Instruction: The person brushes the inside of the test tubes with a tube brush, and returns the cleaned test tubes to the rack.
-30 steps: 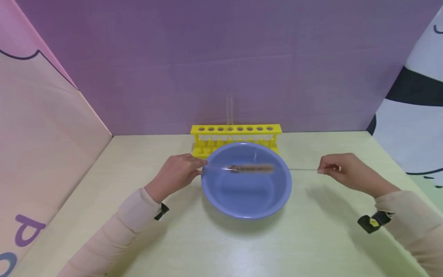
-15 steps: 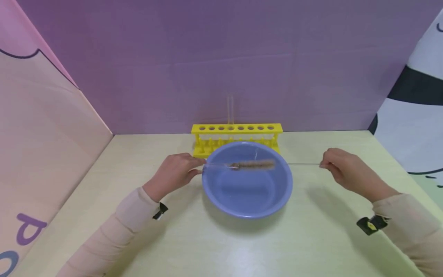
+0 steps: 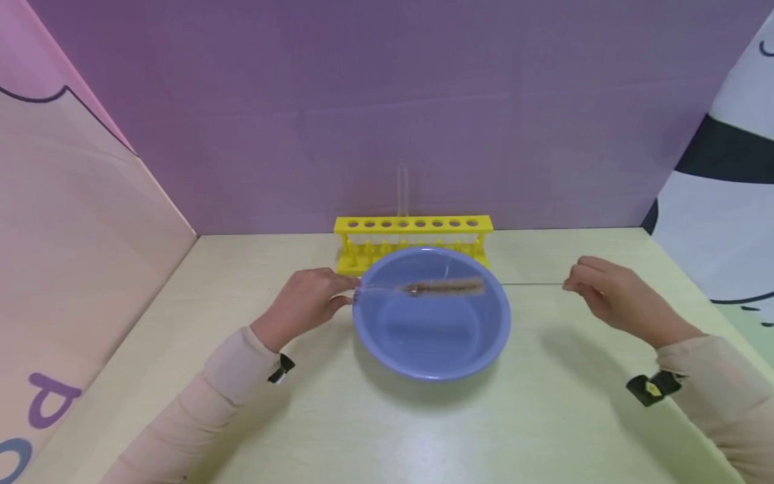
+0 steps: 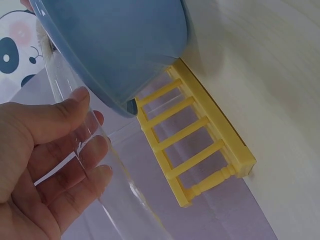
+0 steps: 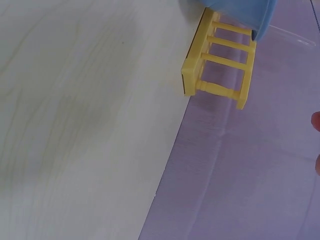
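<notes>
My left hand [image 3: 308, 297] pinches a clear test tube [image 4: 125, 180] between thumb and fingers, holding it level over the blue basin [image 3: 429, 371]. A test tube brush [image 3: 452, 287] with tan bristles lies along the tube, its bristles above the basin. In the left wrist view, bristles [image 4: 45, 42] show at the tube's far part. On the right, my right hand [image 3: 617, 296] pinches the thin wire handle [image 3: 532, 284] of the brush, well outside the basin's rim. Only fingertips [image 5: 316, 121] of that hand enter the right wrist view; the wire is hidden there.
A yellow test tube rack [image 3: 417, 225] stands right behind the basin, partly covered by it. One clear test tube [image 3: 402, 191] sticks up from the rack. The pale table [image 3: 423, 437] ends at a purple backdrop [image 3: 338, 121].
My right hand has moved slightly right and away from me, and the brush has shifted a little the same way. The left hand stays nearly in place on the tube.
</notes>
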Action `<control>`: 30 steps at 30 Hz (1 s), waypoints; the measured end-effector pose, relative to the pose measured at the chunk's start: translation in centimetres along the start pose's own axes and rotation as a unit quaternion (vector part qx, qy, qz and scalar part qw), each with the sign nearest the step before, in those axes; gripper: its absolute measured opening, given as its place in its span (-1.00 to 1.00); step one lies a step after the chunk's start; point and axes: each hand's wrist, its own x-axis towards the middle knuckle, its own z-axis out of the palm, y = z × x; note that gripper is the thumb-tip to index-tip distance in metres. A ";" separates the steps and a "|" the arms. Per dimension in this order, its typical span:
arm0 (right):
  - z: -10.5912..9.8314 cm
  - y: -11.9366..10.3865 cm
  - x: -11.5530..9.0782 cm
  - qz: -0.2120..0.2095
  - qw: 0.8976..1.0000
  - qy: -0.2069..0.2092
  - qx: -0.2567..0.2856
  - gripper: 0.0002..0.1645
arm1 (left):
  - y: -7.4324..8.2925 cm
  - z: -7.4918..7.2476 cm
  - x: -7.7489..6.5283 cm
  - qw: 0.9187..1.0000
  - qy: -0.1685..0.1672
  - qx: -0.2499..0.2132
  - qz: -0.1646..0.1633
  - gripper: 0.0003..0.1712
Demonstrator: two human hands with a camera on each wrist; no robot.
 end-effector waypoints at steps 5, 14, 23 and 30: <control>-0.1 0.2 -0.1 -0.007 1.000 0.012 0.007 -0.45 | -0.1 0.0 -0.1 1.000 -0.007 -0.002 -0.002 -0.59; -0.4 0.5 -0.3 -0.012 0.999 0.034 0.008 -0.44 | -0.2 -0.2 -0.3 1.000 -0.013 -0.007 -0.013 -0.63; -0.8 0.8 -1.1 0.014 1.000 0.018 0.016 -0.44 | -0.9 -0.4 -0.7 0.999 -0.017 -0.008 -0.049 -0.67; 0.0 0.8 -0.7 0.007 1.000 0.011 0.025 -0.47 | -1.1 -0.2 -0.7 0.999 0.008 -0.022 -0.044 -0.69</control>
